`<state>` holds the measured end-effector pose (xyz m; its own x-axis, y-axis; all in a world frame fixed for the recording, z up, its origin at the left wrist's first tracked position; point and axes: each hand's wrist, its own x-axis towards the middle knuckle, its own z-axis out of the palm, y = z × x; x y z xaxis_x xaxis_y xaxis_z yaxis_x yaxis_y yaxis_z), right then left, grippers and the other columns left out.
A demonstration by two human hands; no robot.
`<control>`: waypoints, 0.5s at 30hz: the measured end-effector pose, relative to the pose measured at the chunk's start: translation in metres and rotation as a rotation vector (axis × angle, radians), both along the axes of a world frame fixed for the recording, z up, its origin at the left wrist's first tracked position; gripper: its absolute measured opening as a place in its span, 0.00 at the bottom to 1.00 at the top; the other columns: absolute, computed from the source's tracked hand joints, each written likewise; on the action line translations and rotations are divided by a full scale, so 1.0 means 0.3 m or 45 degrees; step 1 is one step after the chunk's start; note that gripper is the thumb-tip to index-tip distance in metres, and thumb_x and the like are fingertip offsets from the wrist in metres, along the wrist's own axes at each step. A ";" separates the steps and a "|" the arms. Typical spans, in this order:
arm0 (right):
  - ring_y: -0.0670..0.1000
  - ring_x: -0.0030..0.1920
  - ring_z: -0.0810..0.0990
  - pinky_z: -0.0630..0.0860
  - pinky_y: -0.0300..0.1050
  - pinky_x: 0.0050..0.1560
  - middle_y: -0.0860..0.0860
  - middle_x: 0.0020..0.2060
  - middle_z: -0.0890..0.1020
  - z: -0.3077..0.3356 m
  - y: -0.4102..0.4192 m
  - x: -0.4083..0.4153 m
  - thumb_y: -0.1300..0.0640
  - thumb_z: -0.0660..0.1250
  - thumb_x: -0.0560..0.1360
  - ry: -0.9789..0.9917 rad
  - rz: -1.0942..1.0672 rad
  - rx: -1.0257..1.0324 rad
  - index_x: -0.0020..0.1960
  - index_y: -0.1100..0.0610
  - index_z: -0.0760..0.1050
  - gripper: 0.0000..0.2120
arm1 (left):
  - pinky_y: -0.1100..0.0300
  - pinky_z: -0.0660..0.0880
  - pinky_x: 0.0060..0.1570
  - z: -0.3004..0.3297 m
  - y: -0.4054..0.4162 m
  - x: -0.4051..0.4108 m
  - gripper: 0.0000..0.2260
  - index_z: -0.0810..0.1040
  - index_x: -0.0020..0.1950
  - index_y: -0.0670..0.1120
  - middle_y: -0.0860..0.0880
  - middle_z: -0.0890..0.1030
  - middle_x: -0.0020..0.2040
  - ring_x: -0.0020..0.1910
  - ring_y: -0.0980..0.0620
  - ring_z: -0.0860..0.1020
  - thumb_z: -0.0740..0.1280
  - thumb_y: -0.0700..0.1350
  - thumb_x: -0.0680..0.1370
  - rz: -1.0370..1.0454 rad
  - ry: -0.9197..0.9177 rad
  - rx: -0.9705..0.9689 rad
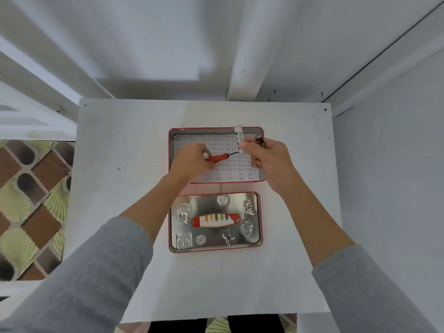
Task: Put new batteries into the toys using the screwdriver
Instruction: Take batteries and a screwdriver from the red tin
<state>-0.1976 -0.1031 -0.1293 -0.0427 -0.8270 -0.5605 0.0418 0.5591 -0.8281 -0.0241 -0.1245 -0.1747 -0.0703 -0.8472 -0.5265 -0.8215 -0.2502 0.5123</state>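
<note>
My left hand (192,162) grips a red-handled screwdriver (217,158) whose thin dark shaft points right toward my right hand (266,155). That hand holds a white stick-shaped toy (238,137) upright between thumb and fingers, and a dark battery (260,140) shows between its fingers too. The screwdriver tip meets the lower part of the white toy. Both hands hover over an open red tin (173,140) lined with printed paper. A red-and-white striped toy piece (215,220) lies in the tin's silver lid (254,239), nearer me.
Tin and lid sit on a small white table (120,188). White walls close in at the back and right. A patterned floor (31,200) shows past the table's left edge.
</note>
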 end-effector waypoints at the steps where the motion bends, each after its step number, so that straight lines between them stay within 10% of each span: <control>1: 0.45 0.26 0.62 0.64 0.35 0.29 0.49 0.26 0.68 0.013 0.000 0.002 0.61 0.70 0.71 0.004 0.003 -0.005 0.42 0.58 0.79 0.01 | 0.67 0.68 0.33 0.025 0.001 0.009 0.08 0.80 0.50 0.43 0.48 0.79 0.46 0.38 0.54 0.74 0.72 0.45 0.74 0.035 0.044 -0.012; 15: 0.46 0.27 0.61 0.61 0.37 0.29 0.49 0.25 0.69 0.458 0.026 0.188 0.63 0.70 0.71 -0.083 -0.140 -0.253 0.38 0.59 0.79 0.03 | 0.72 0.61 0.22 0.598 0.049 0.217 0.02 0.81 0.43 0.43 0.56 0.68 0.23 0.20 0.59 0.64 0.73 0.38 0.72 0.580 0.909 -0.176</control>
<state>-0.1414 -0.0953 0.0082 -0.1076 -0.9137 -0.3919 0.1507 0.3747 -0.9148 0.0409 -0.1097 0.0048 0.0169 -0.9266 -0.3758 -0.1254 -0.3748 0.9186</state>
